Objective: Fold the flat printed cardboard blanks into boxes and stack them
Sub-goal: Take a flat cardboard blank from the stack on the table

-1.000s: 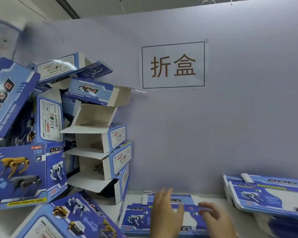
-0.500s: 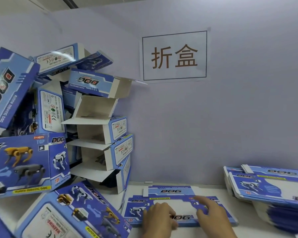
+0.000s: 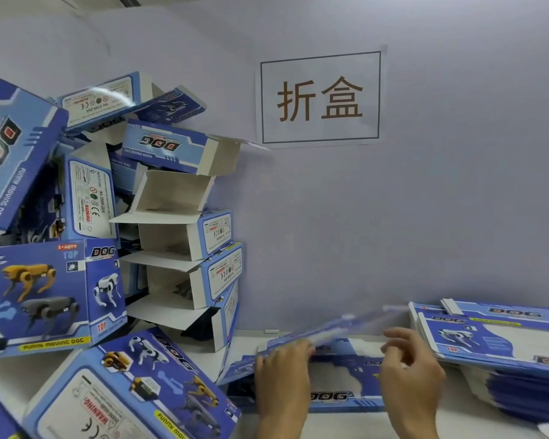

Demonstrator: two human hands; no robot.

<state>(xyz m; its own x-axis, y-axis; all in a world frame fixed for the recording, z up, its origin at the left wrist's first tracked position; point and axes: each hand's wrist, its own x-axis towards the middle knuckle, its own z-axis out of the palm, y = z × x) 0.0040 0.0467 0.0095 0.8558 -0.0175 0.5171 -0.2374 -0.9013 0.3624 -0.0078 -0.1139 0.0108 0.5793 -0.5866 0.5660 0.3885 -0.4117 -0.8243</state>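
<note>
Found the flat blue printed cardboard blank (image 3: 343, 397) low on the white table (image 3: 377, 426), between a leaning heap of folded blue boxes (image 3: 178, 245) and a stack of flat blue blanks (image 3: 495, 346), with one panel raised and smeared by motion. Saw the left hand (image 3: 282, 378) gripping that raised panel near its left end, fingers curled over the edge. Saw the right hand (image 3: 411, 372) just beside the blank's right part with fingers loosely bent; could not tell whether pinching card or touching nothing.

Judged the main risks thus:
- Could crease off the scored line, if lifted by one end only.
- Could nudge the heap with the left elbow or the swinging panel; looked tilted and loosely piled, open flaps jutting out, likely to slide.
- Could drag a sheet off the stack at right, lying so near the right hand.

Could not make out the thumbs, nor the raised panel's far edge through the blur. Lost both wrists, the table's near edge and the stack's right side beyond the frame. Could not see behind the heap.
</note>
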